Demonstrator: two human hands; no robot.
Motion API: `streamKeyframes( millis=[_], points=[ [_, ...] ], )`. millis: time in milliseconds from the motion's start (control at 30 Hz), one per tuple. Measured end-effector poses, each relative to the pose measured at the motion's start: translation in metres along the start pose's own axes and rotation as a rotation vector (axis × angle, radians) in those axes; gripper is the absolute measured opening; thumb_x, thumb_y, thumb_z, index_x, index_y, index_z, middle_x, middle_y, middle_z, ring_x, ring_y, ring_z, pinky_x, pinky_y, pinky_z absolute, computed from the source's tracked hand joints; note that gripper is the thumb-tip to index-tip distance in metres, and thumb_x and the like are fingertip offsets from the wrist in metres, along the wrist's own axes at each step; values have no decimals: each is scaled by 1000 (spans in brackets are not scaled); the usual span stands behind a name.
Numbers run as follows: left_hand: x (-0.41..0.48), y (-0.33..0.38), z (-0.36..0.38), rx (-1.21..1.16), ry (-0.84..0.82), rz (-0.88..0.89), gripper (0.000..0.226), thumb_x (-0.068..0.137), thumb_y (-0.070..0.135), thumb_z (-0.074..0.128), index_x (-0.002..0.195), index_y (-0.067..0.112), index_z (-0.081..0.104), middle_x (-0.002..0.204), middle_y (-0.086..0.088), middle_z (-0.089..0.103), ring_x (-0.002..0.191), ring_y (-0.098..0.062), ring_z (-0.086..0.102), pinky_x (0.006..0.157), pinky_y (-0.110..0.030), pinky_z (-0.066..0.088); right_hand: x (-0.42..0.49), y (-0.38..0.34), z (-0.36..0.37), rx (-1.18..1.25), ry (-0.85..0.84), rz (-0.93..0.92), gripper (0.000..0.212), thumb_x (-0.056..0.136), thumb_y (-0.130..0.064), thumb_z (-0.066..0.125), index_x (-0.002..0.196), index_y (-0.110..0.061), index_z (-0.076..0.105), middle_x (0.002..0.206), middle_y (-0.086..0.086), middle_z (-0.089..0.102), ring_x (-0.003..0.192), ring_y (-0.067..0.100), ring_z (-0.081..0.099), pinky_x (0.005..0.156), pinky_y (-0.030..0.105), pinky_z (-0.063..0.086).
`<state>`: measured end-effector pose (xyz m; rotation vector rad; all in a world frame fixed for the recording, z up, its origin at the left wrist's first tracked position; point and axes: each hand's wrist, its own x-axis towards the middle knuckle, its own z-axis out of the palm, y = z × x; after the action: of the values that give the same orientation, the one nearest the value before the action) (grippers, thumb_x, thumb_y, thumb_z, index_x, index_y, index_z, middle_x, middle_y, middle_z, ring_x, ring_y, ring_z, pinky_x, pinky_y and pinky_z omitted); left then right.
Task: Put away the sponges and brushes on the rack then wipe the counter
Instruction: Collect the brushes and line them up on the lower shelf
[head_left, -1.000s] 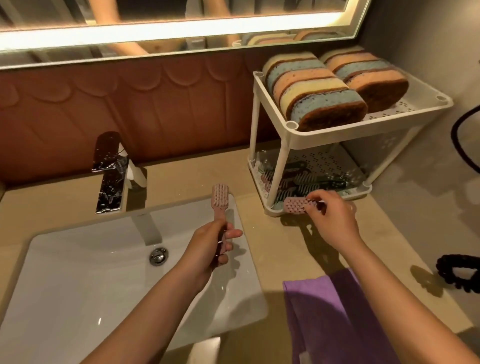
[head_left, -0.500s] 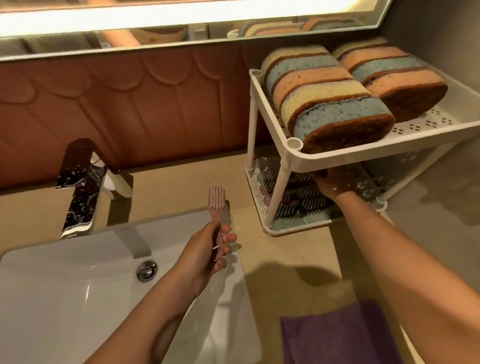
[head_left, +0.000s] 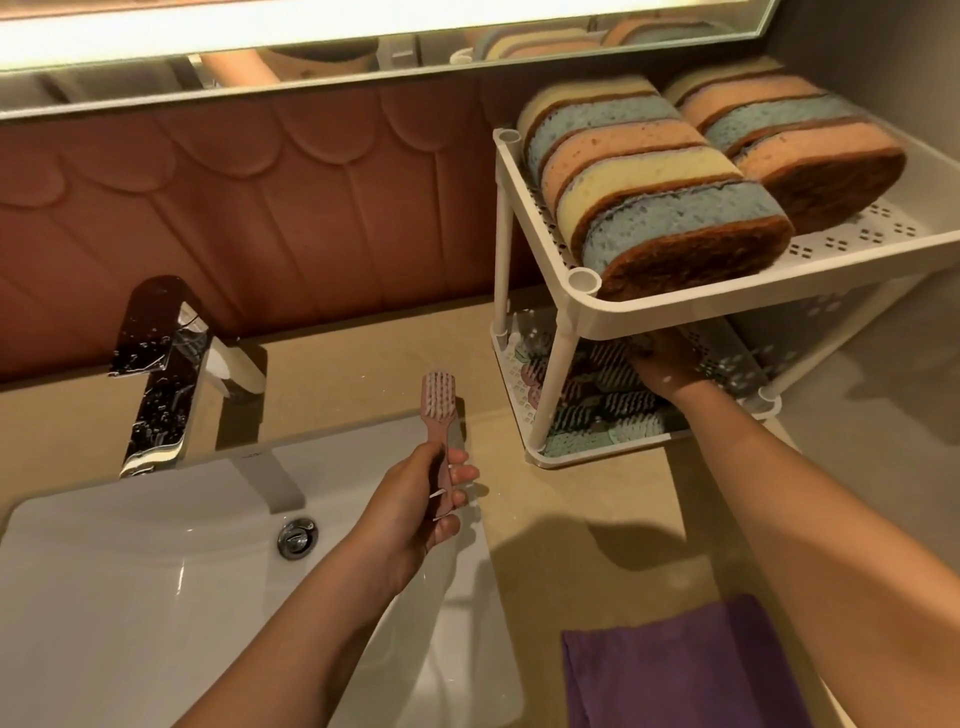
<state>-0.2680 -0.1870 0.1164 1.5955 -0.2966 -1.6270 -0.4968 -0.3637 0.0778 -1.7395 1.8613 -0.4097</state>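
So the left hand (head_left: 410, 512) has its fingers wrapped round the handle of a pink brush (head_left: 439, 402), bristle head pointing up and away, hovering over the right edge of the white sink (head_left: 156, 571). The right hand (head_left: 662, 364) is reached into the lower shelf of the white 2-tier rack (head_left: 675, 306), right over the pile of brushes (head_left: 608, 410) already in there; the top shelf hides its fingers, so can't tell what they're doing. Sponges (head_left: 660, 176) sit in 2 rows up top. A purple cloth (head_left: 675, 670) lies on the beige counter (head_left: 571, 499) near the front edge.
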Motion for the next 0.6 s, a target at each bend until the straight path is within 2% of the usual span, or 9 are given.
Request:
streamKeyframes(
  millis=[67, 167, 233, 333, 433, 500, 600],
  points=[
    [-5, -2, 0, 17, -7, 3, 23, 95, 23, 40, 83, 14, 56, 59, 4, 60, 42, -8, 43, 37, -16, 29, -7, 4, 2, 42, 88, -10, 42, 93, -17, 52, 134, -10, 47, 141, 15, 46, 131, 33, 41, 109, 40, 33],
    [-18, -6, -3, 57, -28, 22, 26, 98, 25, 37, 86, 14, 57, 57, 4, 57, 44, -9, 43, 40, -18, 29, -46, -6, 2, 311, 191, 27, 32, 91, -11, 53, 122, -8, 58, 118, 11, 60, 110, 26, 54, 98, 38, 42],
    [-26, -12, -6, 92, -54, 44, 31, 99, 29, 34, 86, 13, 57, 59, 3, 51, 46, -9, 41, 43, -19, 27, -91, -21, 4, 509, 91, 88, 25, 92, -8, 50, 115, -11, 61, 105, 5, 60, 97, 20, 54, 92, 38, 44],
    [-37, -22, -10, 159, -101, 90, 40, 101, 32, 28, 84, 13, 59, 62, 2, 46, 49, -10, 40, 45, -21, 28, -155, -39, 16, 645, -100, 33, 19, 93, -10, 49, 104, -17, 63, 96, 1, 65, 90, 17, 58, 84, 34, 49],
    [-49, -32, -10, 259, -143, 159, 43, 101, 33, 27, 83, 13, 61, 60, 2, 47, 48, -10, 42, 46, -21, 30, -196, -51, 28, 736, -224, 22, 22, 95, -15, 48, 112, -15, 62, 89, -4, 66, 83, 9, 60, 70, 21, 47],
    [-57, -38, -6, 348, -168, 217, 42, 101, 30, 28, 83, 14, 62, 60, 1, 48, 50, -10, 43, 48, -21, 31, -213, -55, 35, 820, -270, 29, 24, 95, -21, 48, 118, -18, 57, 97, -4, 67, 89, 6, 61, 76, 20, 47],
    [-64, -43, 5, 481, -189, 322, 40, 100, 29, 31, 84, 13, 64, 58, 1, 49, 50, -9, 43, 48, -19, 31, -223, -55, 42, 955, -189, 80, 40, 92, -38, 53, 130, -25, 49, 119, -1, 65, 109, 14, 61, 99, 39, 46]
  ],
)
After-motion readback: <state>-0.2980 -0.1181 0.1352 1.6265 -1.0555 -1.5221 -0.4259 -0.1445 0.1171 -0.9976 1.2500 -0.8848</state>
